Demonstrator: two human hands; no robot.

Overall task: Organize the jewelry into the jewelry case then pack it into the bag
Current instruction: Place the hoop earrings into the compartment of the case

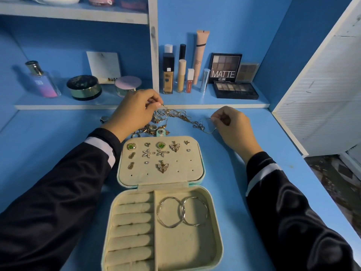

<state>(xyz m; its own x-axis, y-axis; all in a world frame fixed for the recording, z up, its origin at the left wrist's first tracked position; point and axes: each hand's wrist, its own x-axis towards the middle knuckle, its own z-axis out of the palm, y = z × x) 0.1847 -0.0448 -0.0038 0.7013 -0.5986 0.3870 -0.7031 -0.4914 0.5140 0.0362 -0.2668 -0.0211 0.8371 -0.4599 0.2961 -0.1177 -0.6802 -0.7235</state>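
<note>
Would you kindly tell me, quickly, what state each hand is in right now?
Left hand: closed, pinching a gold chain.
Right hand: closed, pinching a thin silver hoop.

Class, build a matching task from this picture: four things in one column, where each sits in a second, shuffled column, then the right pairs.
Things: 1 silver hoops; 2 green studs; 3 tangled chains; 4 perfume bottle.
Places: A on the shelf at the left; B on the table beyond the jewelry case; C in the case's large base compartment; D pinned to the case's lid panel.
Pairs: 1-C, 2-D, 3-B, 4-A.
</note>
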